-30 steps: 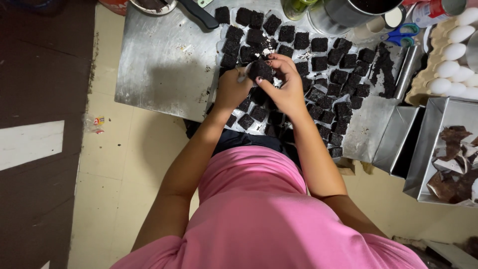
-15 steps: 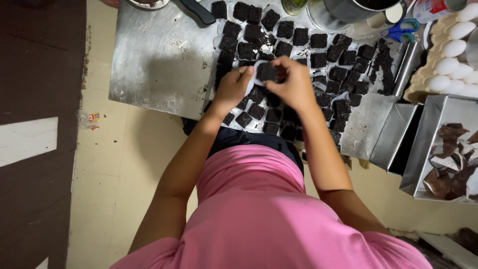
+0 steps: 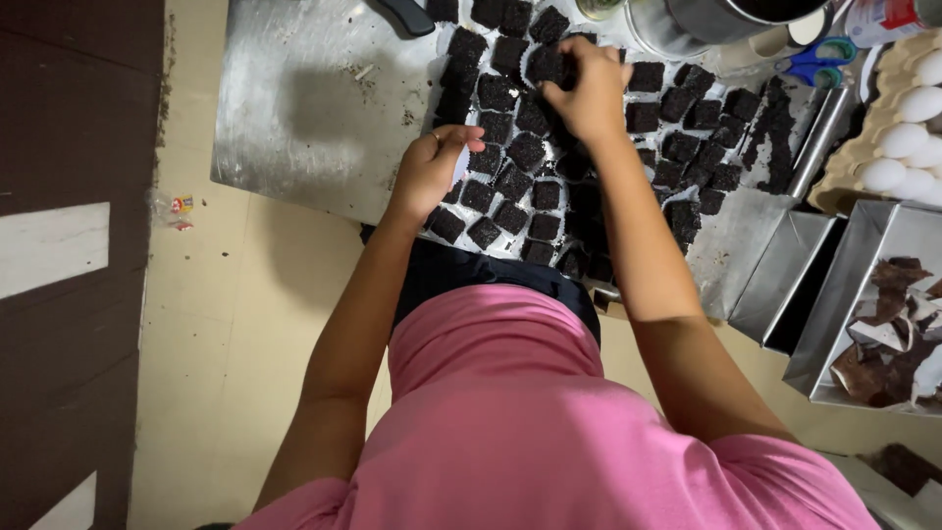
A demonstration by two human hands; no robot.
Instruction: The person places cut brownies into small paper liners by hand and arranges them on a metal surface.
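A: How is each grip set, and what is touched?

B: The right hand (image 3: 594,88) is reached out over the far rows of dark cake squares (image 3: 525,147), its fingers curled together down onto one square (image 3: 549,64). Whether that piece is lifted or only pinched where it lies cannot be told. The left hand (image 3: 427,172) is held at the near left edge of the rows, fingers bent loosely inward around something small and pale (image 3: 459,165); what that is cannot be made out, and the grip is seen as partly closed, not clamped hard.

A: Where are the squares laid?

B: They are spread in close rows on a pale sheet on the steel counter (image 3: 304,108), from the near edge by the pink shirt (image 3: 549,432) up to the far side. Only narrow gaps are left between pieces.

A: What room is left for moving?

B: A bare stretch of counter is seen to the left of the rows, dusted with a few crumbs. To the right the space is crowded: a tray of eggs (image 3: 898,137), blue scissors (image 3: 819,59), a metal pot (image 3: 706,20) and rectangular tins (image 3: 863,304), one of them holding torn brown paper. The counter's near edge is pressed close to the person's body, and its left edge drops to the pale floor (image 3: 206,324).
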